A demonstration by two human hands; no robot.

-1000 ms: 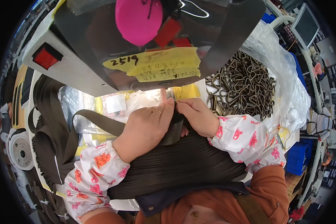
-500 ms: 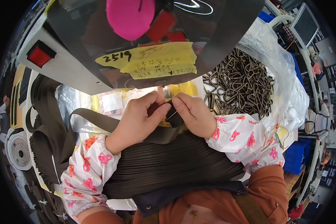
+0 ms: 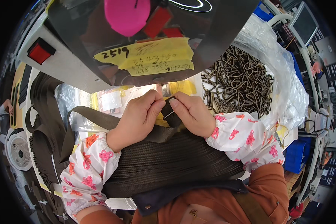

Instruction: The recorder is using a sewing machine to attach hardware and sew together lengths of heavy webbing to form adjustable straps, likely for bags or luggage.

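Note:
My left hand [image 3: 138, 118] and my right hand [image 3: 195, 114] are close together at the middle, both closed on a dark olive webbing strap [image 3: 91, 115]. Between them, a short folded part of the strap passes a thin bright metal bar; the rest of that metal piece is hidden. My right thumb presses on the strap just beside the bar. My left fingers are curled into a pinch, their grip partly hidden behind the hand. The strap loops from my hands over to the left. Just below lies a wide bundle of stacked dark webbing [image 3: 168, 164].
A machine head [image 3: 160, 72] with yellow tape overhangs my hands, a red switch [image 3: 41, 51] at its left. Many metal triangular rings [image 3: 242, 84] lie on plastic sheeting [image 3: 289, 97] at the right. More webbing [image 3: 44, 130] hangs at the left, near a white fan [image 3: 19, 151].
My left thumb has drawn back from the metal bar, leaving more of the folded strap showing between my hands. My right hand has barely moved.

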